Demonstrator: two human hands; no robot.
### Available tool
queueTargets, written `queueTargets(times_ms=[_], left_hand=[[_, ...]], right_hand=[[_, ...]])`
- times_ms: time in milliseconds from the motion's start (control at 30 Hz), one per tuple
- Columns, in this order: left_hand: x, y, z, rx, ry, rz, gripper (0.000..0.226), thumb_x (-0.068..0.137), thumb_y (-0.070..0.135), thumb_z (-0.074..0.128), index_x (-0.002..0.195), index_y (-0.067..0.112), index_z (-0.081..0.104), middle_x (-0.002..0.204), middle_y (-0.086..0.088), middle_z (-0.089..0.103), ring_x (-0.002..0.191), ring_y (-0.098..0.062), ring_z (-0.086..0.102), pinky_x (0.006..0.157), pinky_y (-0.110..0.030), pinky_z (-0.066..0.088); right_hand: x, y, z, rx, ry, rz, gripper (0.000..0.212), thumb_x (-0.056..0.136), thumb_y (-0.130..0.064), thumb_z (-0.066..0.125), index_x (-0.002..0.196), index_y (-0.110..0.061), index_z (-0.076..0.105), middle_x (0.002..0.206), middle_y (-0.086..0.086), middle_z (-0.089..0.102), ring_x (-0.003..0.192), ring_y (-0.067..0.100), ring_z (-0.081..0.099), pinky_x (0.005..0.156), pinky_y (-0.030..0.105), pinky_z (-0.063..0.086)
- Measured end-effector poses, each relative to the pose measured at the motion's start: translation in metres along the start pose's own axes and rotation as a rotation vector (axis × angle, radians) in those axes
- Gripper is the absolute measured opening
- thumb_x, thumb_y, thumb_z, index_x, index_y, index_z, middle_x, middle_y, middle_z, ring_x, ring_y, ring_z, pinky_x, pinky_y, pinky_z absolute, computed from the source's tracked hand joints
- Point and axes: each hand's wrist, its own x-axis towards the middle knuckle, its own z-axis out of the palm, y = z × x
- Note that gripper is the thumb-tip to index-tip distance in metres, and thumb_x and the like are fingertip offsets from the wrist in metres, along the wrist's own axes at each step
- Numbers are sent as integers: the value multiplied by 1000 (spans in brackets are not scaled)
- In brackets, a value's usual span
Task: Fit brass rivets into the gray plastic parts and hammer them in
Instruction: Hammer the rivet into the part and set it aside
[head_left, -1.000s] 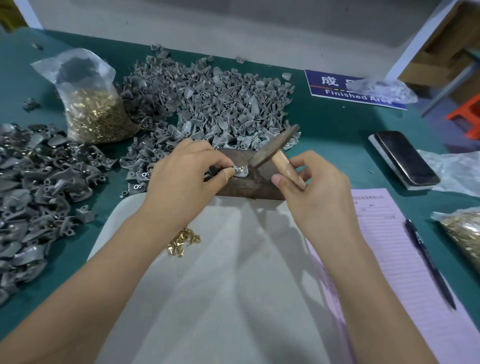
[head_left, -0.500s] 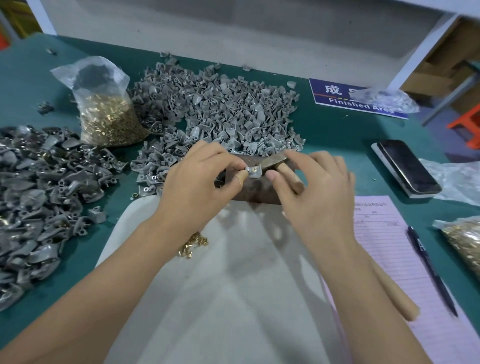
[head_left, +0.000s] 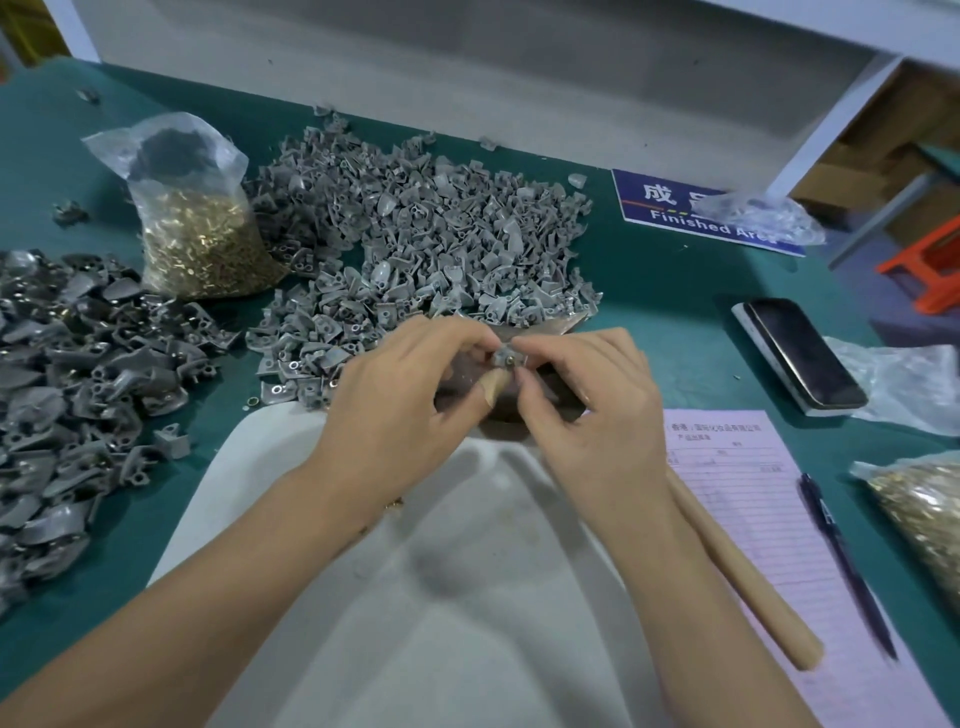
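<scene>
small gray part (head_left: 503, 357), rivet (head_left: 512, 356) head showing upward, long axis unclear; left hand (head_left: 400, 395) and right hand (head_left: 597, 410) fingertips both pinch it.

Hidden/cut-off: brown block (head_left: 511, 410) mostly under both hands; hammer (head_left: 737, 566) head end covered by right hand (head_left: 597, 415). Gray part (head_left: 503, 357) tiny, shape unclear; brass spot on it too small to ID. Blue sign (head_left: 670, 208) partly under a clear bag. Right rivet bag (head_left: 919, 514) and left pile (head_left: 67, 395) cropped by frame edges.
</scene>
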Motion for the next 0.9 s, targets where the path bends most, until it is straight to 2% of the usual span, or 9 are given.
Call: queueTargets(times_ms=[67,167,300,467,533,600,733,833,900], left_hand=[[1,1,-1,12,-13,-16,23,92,41,65,110,27,66,96,27,53,85,6,48,68,-16,42],[1,3,-4,-15,13,-35,23,90,40,69,109,26,68,94,28,52,85,7,48,70,-10,40],[2,10,-16,-98,67,-114,20,87,28,76,106,28,69,89,25,57,83,2,52,71,-26,50],[-14,16,-50,-91,128,-256,15,89,38,70,103,40,69,87,27,63,87,5,54,70,-30,52],[-25,15,-69,7,125,-303,11,89,42,67,100,41,69,84,32,60,84,4,51,65,-29,51],[-38,8,-92,144,117,-301,10,90,43,66,99,40,70,86,27,64,87,0,52,62,-30,51],[-73,-20,-141,218,80,-352,19,92,46,63,101,34,74,95,20,65,93,-7,51,70,-32,50],[-101,-43,-169,290,78,-414,23,92,42,65,102,27,78,99,13,68,98,-13,51,81,-30,45],[-114,-55,-185,328,113,-481,19,89,37,72,101,24,79,100,8,70,101,-17,52,82,-26,40]], right_hand=[[1,-1,-1,35,-8,2,21,88,-9,75,108,-14,76,101,-7,72,96,20,61,81,44,49],[2,-6,-1,51,-30,-18,26,87,-1,74,111,-10,75,102,-5,71,97,20,60,87,31,48],[9,-20,2,34,-14,-12,31,85,1,74,113,-11,73,101,-6,69,98,20,59,88,23,46],[17,-47,10,108,-56,-19,33,84,-1,76,113,-18,71,97,-18,62,98,17,59,83,15,44],[19,-64,20,142,-109,-18,34,83,-3,75,112,-21,72,96,-21,62,98,16,60,82,21,50],[20,-82,34,208,-195,25,34,83,-6,75,110,-27,72,97,-21,63,96,13,63,82,26,53],[20,-123,74,469,-464,291,27,85,-7,76,99,-30,72,86,-12,71,82,10,66,73,19,48],[18,-152,109,470,-581,277,26,85,-8,76,96,-31,71,83,-11,71,78,4,63,67,11,42],[19,-169,128,482,-628,264,23,85,-7,76,98,-26,72,84,-10,70,77,-1,62,68,8,43]])
